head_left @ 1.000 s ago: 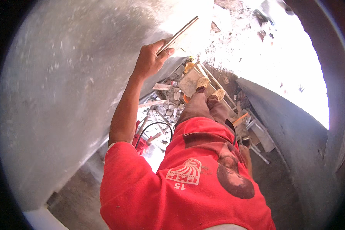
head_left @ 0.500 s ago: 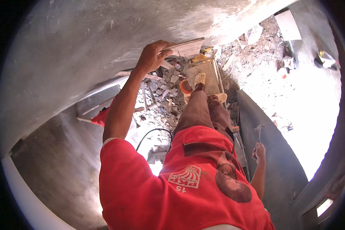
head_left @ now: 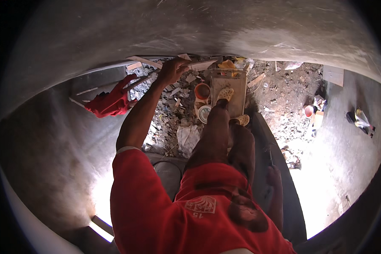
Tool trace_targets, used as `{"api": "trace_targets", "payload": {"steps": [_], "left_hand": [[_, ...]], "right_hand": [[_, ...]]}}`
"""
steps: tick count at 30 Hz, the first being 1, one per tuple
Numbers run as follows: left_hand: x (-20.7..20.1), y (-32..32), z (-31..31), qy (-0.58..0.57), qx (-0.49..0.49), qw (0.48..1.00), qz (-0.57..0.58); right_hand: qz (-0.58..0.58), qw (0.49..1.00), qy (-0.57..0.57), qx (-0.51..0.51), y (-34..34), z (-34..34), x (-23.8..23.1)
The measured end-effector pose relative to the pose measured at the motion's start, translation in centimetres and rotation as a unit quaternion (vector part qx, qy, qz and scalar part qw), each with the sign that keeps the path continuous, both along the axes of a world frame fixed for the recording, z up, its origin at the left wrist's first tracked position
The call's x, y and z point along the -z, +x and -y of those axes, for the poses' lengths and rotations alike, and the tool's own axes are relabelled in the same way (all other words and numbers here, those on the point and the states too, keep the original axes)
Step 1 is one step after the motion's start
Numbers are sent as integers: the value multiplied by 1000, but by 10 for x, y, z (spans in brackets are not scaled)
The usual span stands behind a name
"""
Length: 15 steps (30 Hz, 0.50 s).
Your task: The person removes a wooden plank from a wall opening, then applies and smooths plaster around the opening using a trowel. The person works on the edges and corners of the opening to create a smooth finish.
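My left hand [head_left: 172, 72] is raised to the grey wall ahead. Its fingers are closed on the end of a thin flat board [head_left: 202, 65], seen nearly edge-on against the wall. Low at my right side, my right hand [head_left: 274, 176] is wrapped round the handle of a hammer [head_left: 271, 155], whose head points away from me. Shadow makes the hammer's outline hard to see. My feet, in yellow clogs [head_left: 225, 94], stand on a narrow wooden platform [head_left: 216, 80].
Rubble [head_left: 169, 114] covers the ground below. Beside the platform are an orange bucket [head_left: 202, 91] and a round white lid [head_left: 204, 113]. A red cloth [head_left: 110, 101] hangs over sticks at left. A grey partition [head_left: 279, 169] rises close on my right.
My view has turned, so the wall now spans the top and the board appears more edge-on. My right hand and the hammer appear farther left and lower, in shadow. Both grips stay closed.
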<state>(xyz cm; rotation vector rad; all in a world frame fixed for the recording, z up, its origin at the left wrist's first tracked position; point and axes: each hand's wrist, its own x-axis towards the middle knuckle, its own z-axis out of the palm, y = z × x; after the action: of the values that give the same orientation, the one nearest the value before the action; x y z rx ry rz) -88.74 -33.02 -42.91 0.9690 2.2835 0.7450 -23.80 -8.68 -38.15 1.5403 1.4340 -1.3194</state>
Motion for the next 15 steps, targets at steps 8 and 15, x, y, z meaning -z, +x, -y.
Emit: {"api": "trace_targets", "payload": {"steps": [8, 15], "left_hand": [[175, -20, 61, -152, -3, 988, 3], [281, -24, 83, -163, 39, 977, -136]], "right_hand": [[-46, 995, 82, -38, 1, -57, 57], [-28, 980, 136, -141, 39, -44, 87]]}}
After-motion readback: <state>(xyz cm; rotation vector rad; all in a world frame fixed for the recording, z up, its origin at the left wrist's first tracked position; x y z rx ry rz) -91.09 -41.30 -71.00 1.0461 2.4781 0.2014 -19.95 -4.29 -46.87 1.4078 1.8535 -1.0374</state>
